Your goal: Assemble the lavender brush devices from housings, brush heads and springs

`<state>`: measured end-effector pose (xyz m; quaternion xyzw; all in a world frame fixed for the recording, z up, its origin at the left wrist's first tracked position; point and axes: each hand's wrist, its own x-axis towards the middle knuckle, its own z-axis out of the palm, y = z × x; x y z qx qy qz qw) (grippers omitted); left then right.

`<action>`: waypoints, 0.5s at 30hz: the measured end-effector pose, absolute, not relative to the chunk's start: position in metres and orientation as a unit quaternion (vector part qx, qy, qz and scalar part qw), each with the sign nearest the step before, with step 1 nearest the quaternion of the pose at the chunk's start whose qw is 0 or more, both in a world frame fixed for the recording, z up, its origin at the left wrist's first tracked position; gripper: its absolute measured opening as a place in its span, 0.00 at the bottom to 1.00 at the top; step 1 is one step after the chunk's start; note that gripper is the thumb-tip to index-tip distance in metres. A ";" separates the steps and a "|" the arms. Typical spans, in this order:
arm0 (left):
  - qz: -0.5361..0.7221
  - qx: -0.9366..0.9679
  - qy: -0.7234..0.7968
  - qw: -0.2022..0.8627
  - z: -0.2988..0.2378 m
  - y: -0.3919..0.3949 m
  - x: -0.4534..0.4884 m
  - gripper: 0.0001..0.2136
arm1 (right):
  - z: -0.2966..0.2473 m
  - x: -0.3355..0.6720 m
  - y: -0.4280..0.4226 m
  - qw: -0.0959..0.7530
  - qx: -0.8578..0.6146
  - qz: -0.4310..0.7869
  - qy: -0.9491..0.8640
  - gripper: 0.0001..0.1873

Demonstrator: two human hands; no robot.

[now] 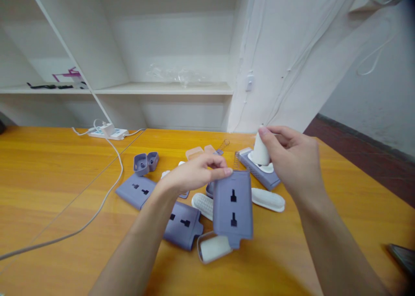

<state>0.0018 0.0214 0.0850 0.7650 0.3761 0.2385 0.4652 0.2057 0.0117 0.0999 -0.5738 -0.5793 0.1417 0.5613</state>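
My left hand (202,170) pinches the top edge of a grey-purple plastic housing panel (241,205) with two black keyhole slots, held upright above the table. Between the thumb and fingers of my right hand (295,157) is a white tapered tube (260,151). Its wide lower end is at a white oval piece on another grey-purple housing (264,177); whether the two are joined I cannot tell. Below the held panel lies an open oblong cup with a white insert (212,249). White oval shells, one ribbed (202,205) and one smooth (268,199), lie on either side of it.
Two more slotted panels (183,227) (136,190) and a double cup (145,163) lie to the left on the wooden table (65,192). Springs (223,145) stand behind my left hand. A cable (106,205) runs from a power strip (110,134). A dark device (402,257) is at right.
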 end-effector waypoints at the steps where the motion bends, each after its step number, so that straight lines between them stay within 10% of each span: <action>1: 0.270 0.740 0.382 0.483 0.088 0.022 -0.002 0.13 | 0.100 0.205 0.012 0.569 -0.568 0.164 -0.571 0.21; 9: 0.651 0.321 0.481 0.492 0.064 0.065 -0.017 0.14 | 0.096 0.193 0.017 0.590 -0.487 0.427 -0.482 0.23; 15: 0.594 0.178 0.414 0.666 0.052 0.084 -0.037 0.06 | 0.092 0.192 0.017 0.571 -0.389 0.569 -0.446 0.11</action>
